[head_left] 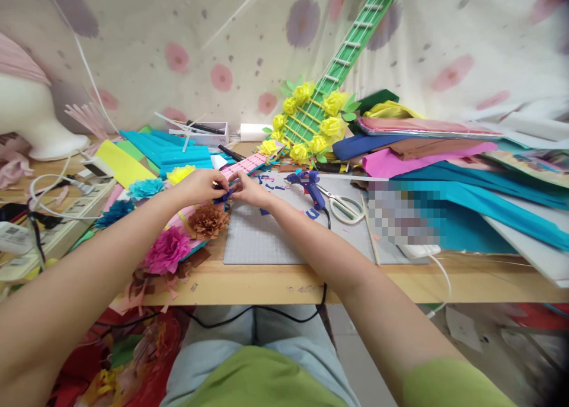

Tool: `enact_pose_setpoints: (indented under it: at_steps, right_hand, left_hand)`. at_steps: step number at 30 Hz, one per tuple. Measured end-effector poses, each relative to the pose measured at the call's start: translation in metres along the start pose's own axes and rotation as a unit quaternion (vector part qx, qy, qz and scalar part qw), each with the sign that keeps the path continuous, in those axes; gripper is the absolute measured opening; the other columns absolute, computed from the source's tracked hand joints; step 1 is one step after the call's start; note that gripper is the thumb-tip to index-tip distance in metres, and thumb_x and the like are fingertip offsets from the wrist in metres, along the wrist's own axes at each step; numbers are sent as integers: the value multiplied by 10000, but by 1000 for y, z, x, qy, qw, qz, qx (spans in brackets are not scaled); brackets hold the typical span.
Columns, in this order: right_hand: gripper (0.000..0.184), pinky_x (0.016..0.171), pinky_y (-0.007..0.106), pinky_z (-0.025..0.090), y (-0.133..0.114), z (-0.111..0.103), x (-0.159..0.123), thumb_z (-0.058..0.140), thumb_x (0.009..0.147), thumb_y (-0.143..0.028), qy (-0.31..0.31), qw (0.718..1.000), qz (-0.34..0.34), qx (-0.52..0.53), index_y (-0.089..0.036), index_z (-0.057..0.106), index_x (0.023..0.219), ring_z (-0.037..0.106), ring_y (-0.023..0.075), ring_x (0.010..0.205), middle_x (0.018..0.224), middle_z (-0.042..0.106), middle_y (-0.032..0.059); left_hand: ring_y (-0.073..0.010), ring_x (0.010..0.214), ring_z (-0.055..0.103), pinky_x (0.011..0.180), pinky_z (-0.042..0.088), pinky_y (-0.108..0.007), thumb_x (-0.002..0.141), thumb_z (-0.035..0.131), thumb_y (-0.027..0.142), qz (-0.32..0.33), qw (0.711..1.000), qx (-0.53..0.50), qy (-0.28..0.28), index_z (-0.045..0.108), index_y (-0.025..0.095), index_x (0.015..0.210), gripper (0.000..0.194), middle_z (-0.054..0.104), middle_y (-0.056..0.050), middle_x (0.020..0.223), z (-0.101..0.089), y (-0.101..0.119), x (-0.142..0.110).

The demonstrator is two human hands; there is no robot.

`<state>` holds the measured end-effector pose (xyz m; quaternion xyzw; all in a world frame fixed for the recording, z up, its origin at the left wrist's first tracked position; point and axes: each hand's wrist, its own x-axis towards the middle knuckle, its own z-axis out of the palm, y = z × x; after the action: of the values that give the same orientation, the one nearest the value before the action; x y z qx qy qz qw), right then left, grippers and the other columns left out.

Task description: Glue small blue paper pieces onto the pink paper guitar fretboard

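My left hand and my right hand meet fingertip to fingertip over a pink paper guitar. Pinched between them is a small dark blue paper piece, partly hidden by the fingers. Around the guitar's body sit a brown paper flower, a magenta paper flower and a light blue paper flower. Dark blue scraps lie just right of my right hand. Beyond them a purple glue gun rests on the grey cutting mat.
White-handled scissors lie beside the glue gun. A green paper guitar with yellow flowers leans at the back. Coloured paper sheets pile up at the right; a power strip is at the left. A black cord hangs below the table edge.
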<state>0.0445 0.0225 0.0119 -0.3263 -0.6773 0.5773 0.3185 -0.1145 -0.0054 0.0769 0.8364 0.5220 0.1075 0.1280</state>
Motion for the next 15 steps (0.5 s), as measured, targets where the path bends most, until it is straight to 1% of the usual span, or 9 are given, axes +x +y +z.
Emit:
enact_pose_setpoints:
  at_steps: [5,9,12,15]
  right_hand:
    - [407,604,213,437,-3,2,1,606,611,-39,5,999,-6,-35,-222,343,862,547,95,601,612,527,-105]
    - [408,591,204,424,-2,2,3,620,604,-43,21,999,-8,-48,-217,350,855,539,89,592,600,526,-109]
    - [419,604,206,436,-4,0,2,619,597,-16,32,999,-11,-28,-214,354,854,547,88,608,606,543,-101]
    - [404,617,216,458,-12,-7,-4,620,614,-22,45,999,-14,3,-214,360,858,569,91,632,627,568,-89]
  left_hand:
    - [-173,767,605,695,431,-247,639,524,329,0,1000,5,11,687,213,736,223,683,-6,807,1,-1,1]
    - [-171,758,602,685,430,-246,638,525,334,4,1000,4,15,687,214,728,220,680,-4,799,1,-1,1]
    - [-173,760,603,696,442,-251,634,537,340,3,1000,-6,24,684,211,734,220,681,-7,812,1,-2,1]
    - [-175,768,610,710,460,-255,639,541,323,-10,999,-23,38,677,207,753,212,680,-9,810,1,1,0]
